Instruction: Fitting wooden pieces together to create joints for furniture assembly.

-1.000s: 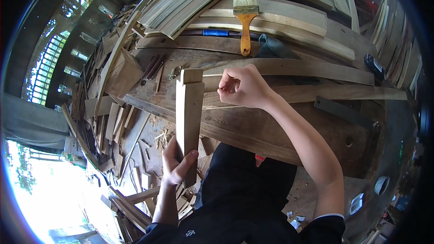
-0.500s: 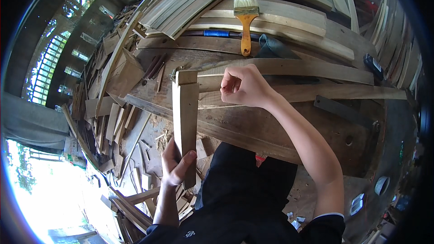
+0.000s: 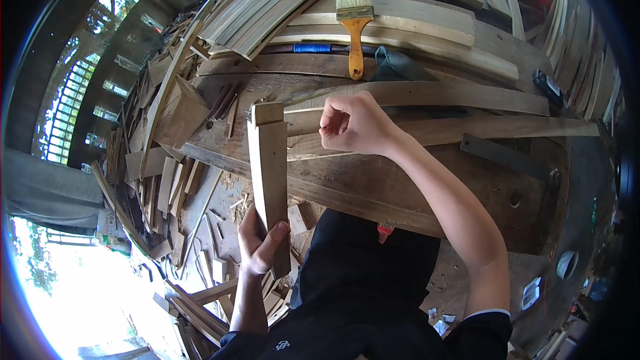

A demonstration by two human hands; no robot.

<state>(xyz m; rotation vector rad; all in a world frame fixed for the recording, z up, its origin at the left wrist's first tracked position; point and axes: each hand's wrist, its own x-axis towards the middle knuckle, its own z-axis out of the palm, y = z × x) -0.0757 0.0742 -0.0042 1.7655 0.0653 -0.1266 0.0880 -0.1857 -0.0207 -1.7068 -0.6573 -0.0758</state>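
Note:
A squared wooden bar stands nearly upright in the picture, with a step cut near its upper end. My left hand grips its lower part, thumb across the front face. Just right of the bar's upper end, my right hand is curled into a closed fist over a pale wooden strip on the bench. Whatever the fist holds, if anything, is hidden in the fingers. That strip runs behind the fist, and its left end comes up close to the bar.
A wide brush lies beyond my right hand, beside a dark cloth. Long boards cover the far side of the workbench. A dark flat metal bar lies at right. Offcuts are heaped on the left, with shavings on the floor.
The whole view has shifted slightly. Both hands keep nearly the same places, the left still around the wooden bar and the right still curled closed.

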